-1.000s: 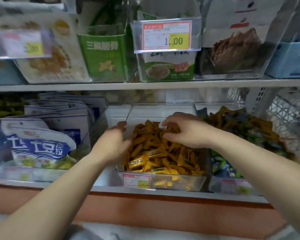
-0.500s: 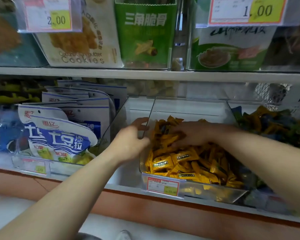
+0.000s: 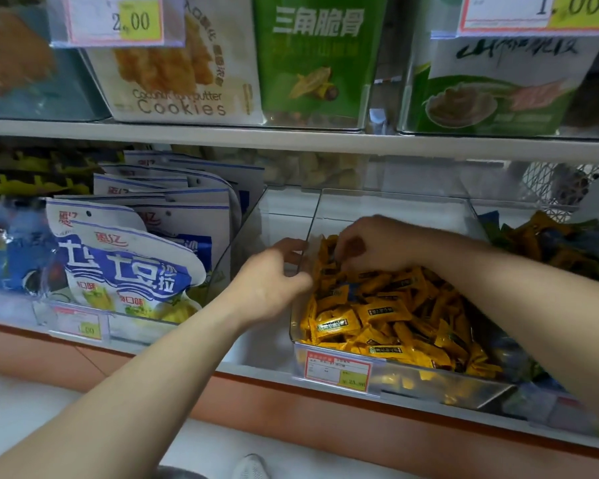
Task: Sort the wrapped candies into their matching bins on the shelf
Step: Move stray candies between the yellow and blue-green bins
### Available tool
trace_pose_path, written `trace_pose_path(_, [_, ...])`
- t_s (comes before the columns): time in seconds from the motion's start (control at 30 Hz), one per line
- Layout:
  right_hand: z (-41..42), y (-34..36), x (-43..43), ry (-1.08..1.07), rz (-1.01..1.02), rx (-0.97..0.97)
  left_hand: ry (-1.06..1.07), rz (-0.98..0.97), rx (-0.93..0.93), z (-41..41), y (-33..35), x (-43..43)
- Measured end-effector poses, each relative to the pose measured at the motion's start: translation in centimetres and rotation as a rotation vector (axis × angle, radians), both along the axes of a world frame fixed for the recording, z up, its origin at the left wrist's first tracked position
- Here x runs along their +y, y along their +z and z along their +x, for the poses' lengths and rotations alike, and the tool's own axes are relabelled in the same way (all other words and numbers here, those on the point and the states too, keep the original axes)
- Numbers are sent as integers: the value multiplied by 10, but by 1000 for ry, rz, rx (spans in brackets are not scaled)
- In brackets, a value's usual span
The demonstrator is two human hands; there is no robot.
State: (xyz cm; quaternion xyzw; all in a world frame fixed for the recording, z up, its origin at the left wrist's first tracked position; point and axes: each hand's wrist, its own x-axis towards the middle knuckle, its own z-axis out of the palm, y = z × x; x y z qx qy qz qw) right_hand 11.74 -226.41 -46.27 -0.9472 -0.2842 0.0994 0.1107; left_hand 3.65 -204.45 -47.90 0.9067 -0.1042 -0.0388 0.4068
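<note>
On the lower shelf (image 3: 256,369), a clear acrylic bin (image 3: 440,392) sits at the front edge, just right of the middle, heaped with yellow-wrapped candies (image 3: 388,316). It carries a red-and-yellow price label (image 3: 338,369) on its front lip. The right hand (image 3: 377,243) reaches in from the right, and its bent fingers close on wrappers at the back-left corner of the heap. The left hand (image 3: 270,281) is curled against the bin's left wall near its top edge; blur hides whether it clamps the wall or only rests there. Just beside the bin, toward the shelf's right end, a second bin holds mixed dark, orange and green candies (image 3: 550,247). Toward the left end stand blue-and-white snack bags (image 3: 125,267). On the upper shelf (image 3: 291,140) are a cookies pack (image 3: 184,81) and a green packet (image 3: 312,57).
</note>
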Motion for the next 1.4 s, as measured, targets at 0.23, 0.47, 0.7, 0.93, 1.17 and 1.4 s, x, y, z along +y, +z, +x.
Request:
trace_pose_path(0.23, [2, -25, 10, 26, -196, 222, -46, -44, -18, -1, 2, 2])
trace_pose_path(0.47, [-5, -8, -18, -100, 34, 22, -20, -15, -40, 1, 0, 3])
trace_pose_path(0.7, [-32, 17, -29, -167, 631, 46, 63, 1, -278, -1, 11, -10])
trace_pose_path(0.93, [-38, 20, -6, -232, 860, 201, 175, -75, -369, 0, 17, -11])
trace_pose_path(1.17, [-29, -20, 3, -111, 27, 361, 245, -83, -335, 2, 10, 4])
trace_pose_path(1.4, [-26, -25, 7, -54, 21, 287, 215, -134, -307, 2, 12, -1])
